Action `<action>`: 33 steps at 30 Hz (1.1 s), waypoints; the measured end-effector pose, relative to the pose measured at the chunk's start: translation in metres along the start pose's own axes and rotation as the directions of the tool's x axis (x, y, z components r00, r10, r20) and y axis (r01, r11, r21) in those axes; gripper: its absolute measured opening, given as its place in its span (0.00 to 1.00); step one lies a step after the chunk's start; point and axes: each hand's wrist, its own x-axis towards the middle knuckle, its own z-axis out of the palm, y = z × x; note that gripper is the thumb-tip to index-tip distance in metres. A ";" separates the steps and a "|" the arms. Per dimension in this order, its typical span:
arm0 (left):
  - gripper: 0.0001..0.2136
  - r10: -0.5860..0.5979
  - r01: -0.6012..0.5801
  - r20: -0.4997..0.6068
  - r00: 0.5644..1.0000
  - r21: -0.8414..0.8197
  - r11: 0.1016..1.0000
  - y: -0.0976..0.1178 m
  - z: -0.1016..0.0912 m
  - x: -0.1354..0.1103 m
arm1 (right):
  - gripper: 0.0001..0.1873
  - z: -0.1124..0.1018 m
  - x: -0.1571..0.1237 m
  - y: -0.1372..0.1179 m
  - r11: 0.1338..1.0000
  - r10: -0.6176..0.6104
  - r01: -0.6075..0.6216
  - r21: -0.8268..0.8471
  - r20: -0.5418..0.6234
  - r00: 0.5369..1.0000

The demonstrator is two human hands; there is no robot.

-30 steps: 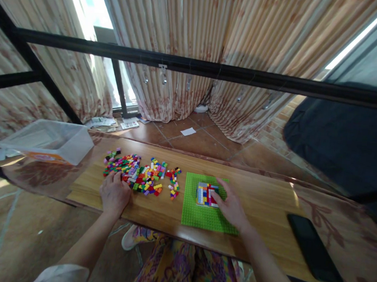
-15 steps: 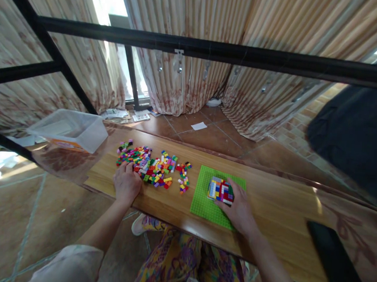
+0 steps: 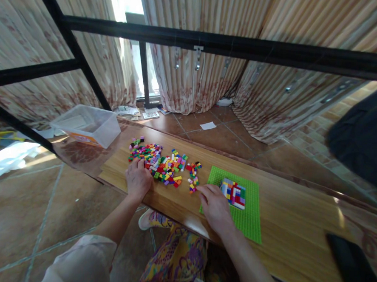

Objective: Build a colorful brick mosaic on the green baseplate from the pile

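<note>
A pile of small, many-coloured toy bricks (image 3: 171, 165) is spread on the wooden bench. My left hand (image 3: 138, 178) rests at the near left edge of this pile, its fingers loosely apart and touching bricks. A smaller line of loose bricks (image 3: 193, 175) lies to the right of the pile. My right hand (image 3: 215, 204) reaches over the left side of the green baseplate (image 3: 250, 217), its fingertips beside the near end of that line. I see no brick between these fingers. On the baseplate sits a flat, multicoloured block of joined bricks (image 3: 234, 194).
A clear plastic bin (image 3: 104, 131) stands at the bench's left end. A dark phone-like slab (image 3: 353, 266) lies at the right. Black metal bars (image 3: 169, 37) cross in front of the curtains. Papers (image 3: 207, 125) lie on the tiled floor beyond the bench (image 3: 289, 215).
My right hand has left the joined block and moved left to the small line of bricks. My left hand stays by the pile. The whole view has shifted slightly.
</note>
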 end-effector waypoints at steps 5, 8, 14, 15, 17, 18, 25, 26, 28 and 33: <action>0.19 0.010 -0.010 0.004 1.000 -0.005 1.000 0.000 -0.001 -0.001 | 0.10 0.016 0.019 -0.004 0.968 0.036 -0.003 -0.252 0.126 0.991; 0.19 0.002 -0.002 0.009 1.000 -0.009 1.000 0.001 -0.002 -0.001 | 0.08 0.014 0.021 -0.005 0.955 0.044 0.002 -0.298 0.146 0.988; 0.19 0.010 -0.010 0.013 1.000 -0.004 1.000 0.001 -0.002 -0.001 | 0.10 0.017 0.024 -0.005 0.939 0.023 0.027 -0.342 0.144 0.989; 0.19 0.012 -0.012 0.011 1.000 -0.002 1.000 0.001 -0.002 -0.001 | 0.11 0.017 0.025 -0.005 0.938 0.018 0.032 -0.345 0.140 0.990; 0.19 0.012 -0.013 0.007 1.000 0.005 1.000 0.001 -0.003 -0.001 | 0.10 0.018 0.025 -0.004 0.939 0.008 0.039 -0.343 0.135 0.991; 0.19 0.012 -0.012 0.006 1.000 0.010 1.000 0.001 -0.003 -0.001 | 0.10 0.018 0.025 -0.003 0.941 0.006 0.039 -0.337 0.132 0.991; 0.19 0.017 -0.017 0.003 1.000 0.037 0.999 0.002 -0.004 0.000 | 0.11 0.013 0.011 -0.006 0.980 0.007 0.000 -0.198 0.032 0.999; 0.19 0.016 -0.016 0.004 1.000 0.038 0.999 0.002 -0.004 0.000 | 0.12 0.010 0.007 -0.006 0.989 0.012 -0.013 -0.144 -0.007 1.000; 0.19 0.014 -0.014 -0.003 1.000 0.038 0.999 0.002 -0.005 0.000 | 0.13 0.000 -0.002 -0.005 0.999 0.038 -0.040 -0.019 -0.098 0.994; 0.19 0.037 -0.037 -0.013 0.999 0.025 0.999 0.000 -0.004 0.002 | 0.13 -0.033 -0.027 0.023 0.974 0.209 -0.164 0.158 -0.326 0.922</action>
